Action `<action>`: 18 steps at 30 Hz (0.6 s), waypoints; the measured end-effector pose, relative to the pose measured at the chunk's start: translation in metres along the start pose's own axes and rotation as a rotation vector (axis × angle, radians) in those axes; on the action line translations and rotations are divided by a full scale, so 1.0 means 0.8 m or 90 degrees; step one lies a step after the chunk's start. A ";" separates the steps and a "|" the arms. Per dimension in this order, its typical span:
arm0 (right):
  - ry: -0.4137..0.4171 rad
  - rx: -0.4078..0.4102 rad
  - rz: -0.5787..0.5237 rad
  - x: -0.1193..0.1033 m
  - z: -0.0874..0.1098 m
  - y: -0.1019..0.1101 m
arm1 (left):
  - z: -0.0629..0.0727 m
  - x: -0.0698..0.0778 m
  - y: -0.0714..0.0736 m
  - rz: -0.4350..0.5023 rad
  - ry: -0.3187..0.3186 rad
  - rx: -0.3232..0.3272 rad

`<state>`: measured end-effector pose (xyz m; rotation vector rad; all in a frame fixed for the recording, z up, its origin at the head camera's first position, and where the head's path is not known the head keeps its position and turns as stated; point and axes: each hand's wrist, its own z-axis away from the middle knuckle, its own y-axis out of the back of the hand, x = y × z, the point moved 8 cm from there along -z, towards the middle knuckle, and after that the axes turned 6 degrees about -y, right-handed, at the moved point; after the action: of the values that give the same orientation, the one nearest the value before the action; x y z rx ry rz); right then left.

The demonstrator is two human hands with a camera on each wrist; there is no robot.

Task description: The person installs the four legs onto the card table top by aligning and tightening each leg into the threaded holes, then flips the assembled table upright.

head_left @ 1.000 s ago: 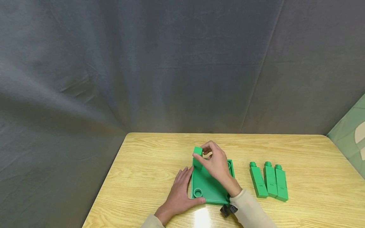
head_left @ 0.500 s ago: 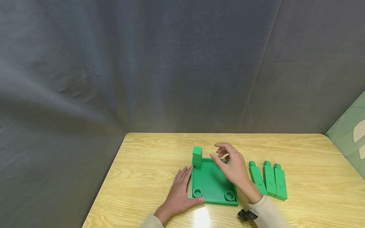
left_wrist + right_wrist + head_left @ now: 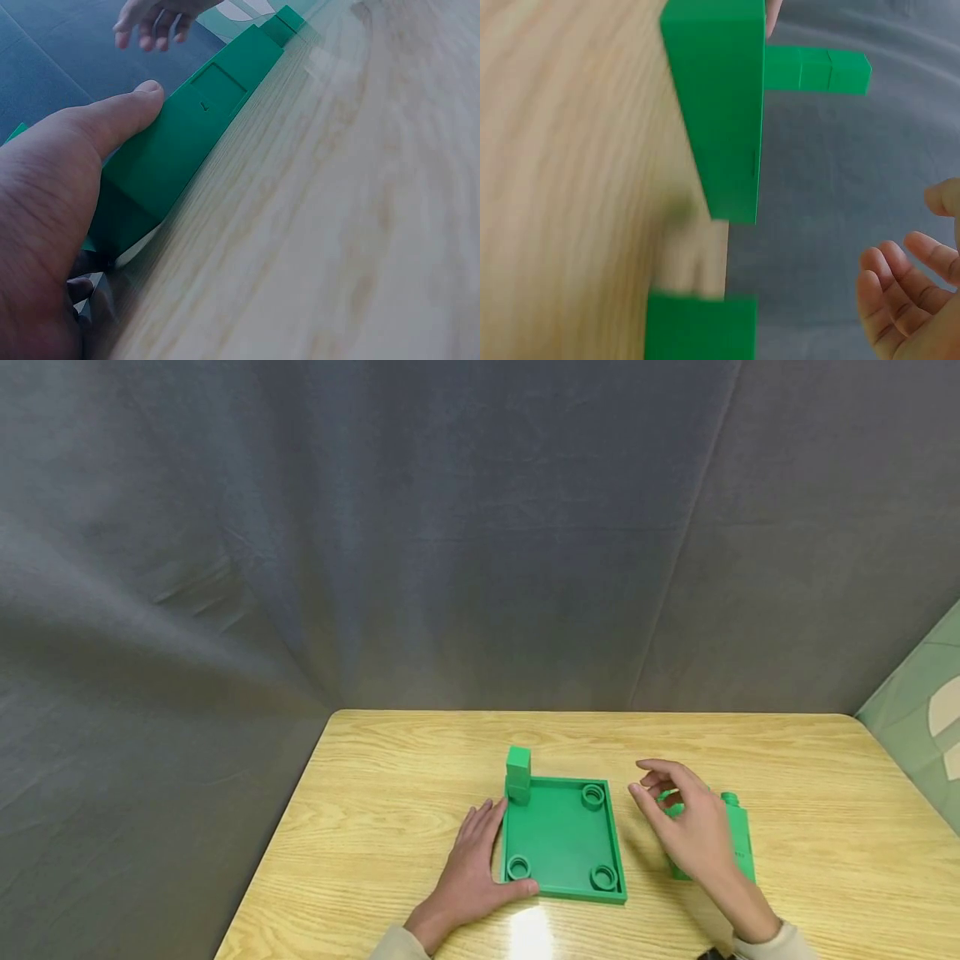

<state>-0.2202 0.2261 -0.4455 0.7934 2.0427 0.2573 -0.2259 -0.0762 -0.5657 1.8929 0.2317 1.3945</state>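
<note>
A shallow green square panel lies on the table, a round threaded socket at three of its corners. At its far left corner a green square post stands upright. My left hand spans the near left corner, fingers straight along the left side and thumb against the front wall. My right hand hovers by the loose green posts at the right, fingers loosely bent and holding nothing. It hides most of those posts in the head view. A green block shows low in the right wrist view.
The wooden tabletop ends at a grey cloth hanging behind and to the left. A pale green patterned surface shows beyond the right edge. A black device sits at my right wrist.
My right hand has let go of the upright post and moved right, across the panel to the loose posts. The post stands by itself. My left hand has stayed in place.
</note>
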 end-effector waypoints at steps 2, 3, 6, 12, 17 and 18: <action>-0.003 0.003 0.009 0.006 0.005 0.011 | 0.001 -0.001 0.000 0.001 0.004 0.000; -0.009 0.003 0.012 0.008 0.008 0.017 | 0.001 -0.001 0.000 0.001 0.004 0.001; -0.030 -0.002 0.027 0.016 0.014 0.031 | 0.001 0.000 0.002 0.000 0.002 0.003; -0.049 0.009 0.055 0.030 0.023 0.058 | 0.001 0.000 0.002 0.004 0.002 0.000; -0.063 0.012 0.059 0.039 0.026 0.068 | 0.001 0.001 0.002 0.003 0.000 0.000; -0.064 0.011 0.059 0.040 0.027 0.069 | 0.001 0.001 0.002 0.002 -0.001 0.000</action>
<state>-0.1913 0.2863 -0.4540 0.8960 1.9200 0.2467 -0.2255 -0.0769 -0.5637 1.8952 0.2279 1.3960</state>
